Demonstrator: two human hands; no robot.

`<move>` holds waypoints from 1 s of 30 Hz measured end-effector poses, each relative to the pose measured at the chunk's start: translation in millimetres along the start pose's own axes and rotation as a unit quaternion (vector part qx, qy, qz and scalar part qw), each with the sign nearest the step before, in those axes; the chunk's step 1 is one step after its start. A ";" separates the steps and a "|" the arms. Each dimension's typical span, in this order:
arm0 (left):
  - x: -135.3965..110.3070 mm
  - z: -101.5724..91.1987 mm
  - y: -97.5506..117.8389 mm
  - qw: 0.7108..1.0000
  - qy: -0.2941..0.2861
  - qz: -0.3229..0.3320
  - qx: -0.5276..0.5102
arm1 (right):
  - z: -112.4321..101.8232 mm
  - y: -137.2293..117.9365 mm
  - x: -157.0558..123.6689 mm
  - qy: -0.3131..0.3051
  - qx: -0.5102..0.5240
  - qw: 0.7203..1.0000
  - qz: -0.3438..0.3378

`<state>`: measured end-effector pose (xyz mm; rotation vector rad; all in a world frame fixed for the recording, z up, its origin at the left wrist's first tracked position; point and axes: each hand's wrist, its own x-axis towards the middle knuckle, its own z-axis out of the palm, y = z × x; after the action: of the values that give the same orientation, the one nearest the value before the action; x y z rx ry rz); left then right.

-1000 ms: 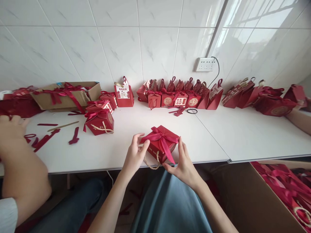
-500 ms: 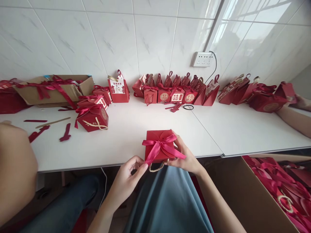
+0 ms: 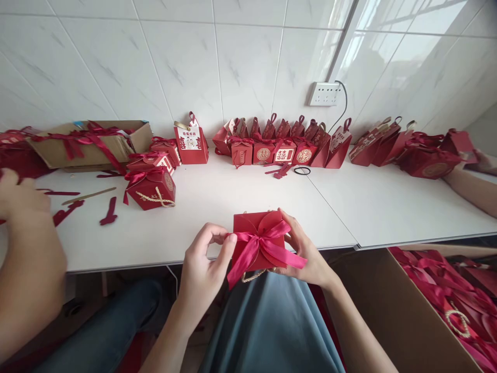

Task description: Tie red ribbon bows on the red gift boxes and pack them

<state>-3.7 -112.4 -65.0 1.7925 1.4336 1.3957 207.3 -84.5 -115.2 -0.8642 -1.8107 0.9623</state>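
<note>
Your left hand (image 3: 205,259) has moved up from the ribbon's lower tail (image 3: 236,270) to the bow's left loop (image 3: 240,237), pinching its tip between thumb and fingers at nine o'clock. That leaves both tails loose and puts the work on the loop. Your right hand (image 3: 306,256) grips the red box (image 3: 241,223) at three o'clock, steadying it, its bowed top towards you. You have the box at the front edge of the desk (image 3: 205,202), rope handle (image 3: 254,275) at six o'clock; whether it rests there, you cannot tell.
</note>
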 end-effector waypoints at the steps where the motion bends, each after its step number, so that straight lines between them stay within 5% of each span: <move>1: -2.9 2.0 3.1 0.998 0.022 0.055 0.013 | 0.1 -0.3 -1.1 0.003 0.002 1.000 0.000; 6: -15.9 12.6 22.1 0.939 0.033 0.328 0.096 | 1.2 -2.6 -5.7 0.035 0.013 0.999 -0.008; 9: -18.4 17.7 30.7 0.910 0.026 0.394 0.131 | 0.5 -5.5 -7.8 0.053 0.011 0.998 -0.026; 30: -19.7 21.1 40.9 0.921 0.045 0.381 0.073 | -3.0 -9.1 -14.1 0.081 0.025 0.996 -0.041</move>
<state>34.4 -139.9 -48.0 2.5752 0.9073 1.7700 213.7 -99.8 -111.6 -0.8063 -1.6641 0.8567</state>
